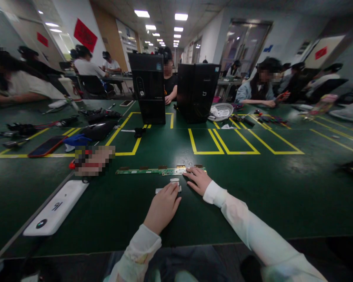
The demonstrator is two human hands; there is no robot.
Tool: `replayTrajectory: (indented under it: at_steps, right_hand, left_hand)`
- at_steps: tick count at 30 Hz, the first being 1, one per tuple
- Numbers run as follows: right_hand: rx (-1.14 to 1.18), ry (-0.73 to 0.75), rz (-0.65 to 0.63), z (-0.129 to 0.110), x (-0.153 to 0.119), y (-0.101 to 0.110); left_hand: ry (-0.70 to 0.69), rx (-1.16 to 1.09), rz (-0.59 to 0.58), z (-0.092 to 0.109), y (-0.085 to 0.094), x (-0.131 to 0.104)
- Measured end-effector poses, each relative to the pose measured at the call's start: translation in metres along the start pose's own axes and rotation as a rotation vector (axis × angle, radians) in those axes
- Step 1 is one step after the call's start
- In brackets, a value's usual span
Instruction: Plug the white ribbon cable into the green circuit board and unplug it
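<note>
Two bare hands work close together: the right hand (198, 181), fingers spread and unclenched, rests at one end of a slim green circuit strip (141, 171); the left hand (161, 207) curves over small white pieces (174, 179), though whether it pinches one I cannot tell. This looks like steadying and positioning, calling for light, exact fingertips. Coppery tabs (181, 167) edge the thin, rigid strip, flat on the smooth green tabletop (253, 203). Beyond lie a rounded white case (57, 207), glossy black computer towers (198, 94) and a perforated white basket (230, 107).

A workshop-like room: people at green benches (253, 203) with electronics (141, 171).
</note>
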State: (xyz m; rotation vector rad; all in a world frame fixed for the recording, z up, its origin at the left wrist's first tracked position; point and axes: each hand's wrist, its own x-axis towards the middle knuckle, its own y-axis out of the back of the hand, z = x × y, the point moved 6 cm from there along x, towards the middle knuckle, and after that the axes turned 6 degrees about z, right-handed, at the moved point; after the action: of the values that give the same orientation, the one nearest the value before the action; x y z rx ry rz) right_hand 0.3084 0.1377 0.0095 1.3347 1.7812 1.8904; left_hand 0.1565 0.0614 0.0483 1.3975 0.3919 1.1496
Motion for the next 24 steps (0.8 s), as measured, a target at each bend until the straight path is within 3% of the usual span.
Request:
replayTrajectory:
  at_steps: [9, 24]
  right_hand:
    - [-0.034, -0.015, -0.009, 0.002, 0.001, -0.001]
    - [-0.018, -0.010, -0.001, 0.002, 0.000, 0.001]
  left_hand:
    - [-0.022, 0.066, 0.005, 0.001, -0.007, 0.011]
    - [-0.035, -0.021, -0.061, -0.010, -0.016, 0.014]
